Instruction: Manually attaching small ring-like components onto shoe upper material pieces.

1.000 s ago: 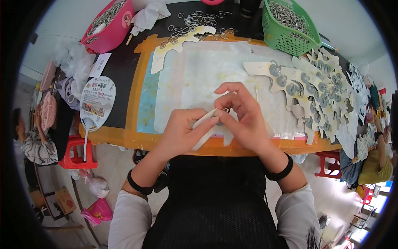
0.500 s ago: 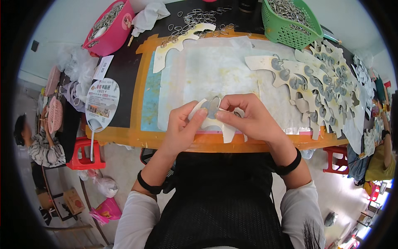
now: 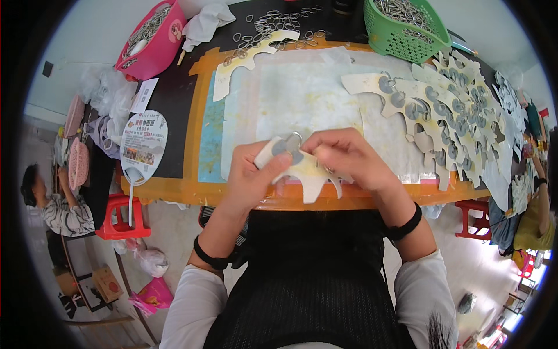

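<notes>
While the left hand [image 3: 247,174] clamps a cream cut-out piece [image 3: 310,179] between thumb and fingers, its thumb lying against a round grey patch [image 3: 281,147], the right hand [image 3: 351,160] sits close beside it with bent fingers at the piece's right part; I cannot tell whether they grip it, as they are blurred. The piece is held over the near edge of the white sheet [image 3: 290,99] that lies on the black tabletop [image 3: 175,122], and a metal ring [image 3: 297,133] stands up from its patch. Beyond the sheet's far edge lie loose metal rings [image 3: 274,25], and a second cream piece [image 3: 251,53] crosses the sheet's far left corner. A heap of cream pieces [image 3: 433,119] with grey patches covers the sheet's right side and spreads past it. Past the sheet's far right corner stands a green basket [image 3: 401,47] of metal parts; past its far left corner, a pink basket [image 3: 165,43] filled likewise. A hand fan [image 3: 143,134] lies left of the sheet.
</notes>
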Demonstrator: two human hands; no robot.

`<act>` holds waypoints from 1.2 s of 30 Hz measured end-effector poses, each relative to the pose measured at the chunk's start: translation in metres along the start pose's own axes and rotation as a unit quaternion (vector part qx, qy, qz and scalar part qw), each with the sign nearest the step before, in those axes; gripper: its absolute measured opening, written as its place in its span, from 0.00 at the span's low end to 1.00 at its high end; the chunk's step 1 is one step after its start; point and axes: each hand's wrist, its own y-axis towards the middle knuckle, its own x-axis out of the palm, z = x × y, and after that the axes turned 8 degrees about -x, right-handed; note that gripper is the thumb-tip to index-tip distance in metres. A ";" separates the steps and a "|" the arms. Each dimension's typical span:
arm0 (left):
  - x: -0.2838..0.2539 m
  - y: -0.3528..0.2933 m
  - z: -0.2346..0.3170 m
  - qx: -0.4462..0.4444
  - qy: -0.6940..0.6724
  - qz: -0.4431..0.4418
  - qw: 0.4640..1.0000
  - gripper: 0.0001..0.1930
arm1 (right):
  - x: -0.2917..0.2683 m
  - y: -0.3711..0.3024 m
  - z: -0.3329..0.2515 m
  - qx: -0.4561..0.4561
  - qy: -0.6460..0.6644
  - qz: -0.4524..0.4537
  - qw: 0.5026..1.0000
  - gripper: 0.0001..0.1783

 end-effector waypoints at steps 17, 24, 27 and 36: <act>0.016 -0.026 -0.035 0.037 -0.026 0.140 0.989 0.10 | 0.018 0.012 0.008 0.034 -0.168 0.082 0.982 0.15; 0.018 -0.019 -0.037 -0.001 -0.032 0.243 0.970 0.03 | -0.002 -0.011 0.035 -0.148 -0.448 0.125 0.873 0.09; 0.015 -0.019 -0.037 -0.002 -0.023 0.228 0.973 0.04 | 0.004 -0.014 0.040 -0.142 -0.481 0.109 0.858 0.09; 0.015 -0.020 -0.036 0.007 0.003 0.245 0.970 0.05 | 0.000 -0.008 0.036 -0.065 -0.209 0.218 0.951 0.04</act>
